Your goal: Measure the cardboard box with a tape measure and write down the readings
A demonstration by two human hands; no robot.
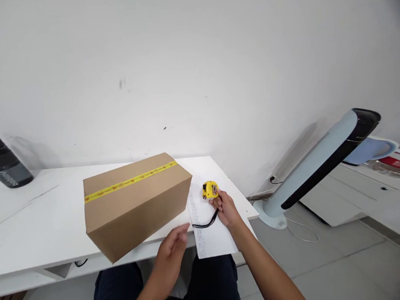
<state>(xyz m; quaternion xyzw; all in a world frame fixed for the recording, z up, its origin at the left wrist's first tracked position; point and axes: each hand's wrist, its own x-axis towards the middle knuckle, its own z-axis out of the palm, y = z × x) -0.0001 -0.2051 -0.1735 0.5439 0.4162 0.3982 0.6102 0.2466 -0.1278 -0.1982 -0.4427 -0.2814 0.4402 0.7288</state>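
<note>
A yellow tape measure is pinched at its right side by the fingers of my right hand, over a sheet of paper with writing. Its black wrist strap loops down toward the left. My left hand, slightly blurred, is in front of the desk edge with its fingers stretched out; it holds nothing. Just beyond it, a closed cardboard box sealed with yellow printed tape sits on the white desk, its near corner jutting over the front edge. The paper also overhangs that edge.
On the white desk, a dark bottle stands at the far left. A pale tower fan stands on the floor to the right, near a white cabinet bearing a blue jug. The wall rises right behind the desk.
</note>
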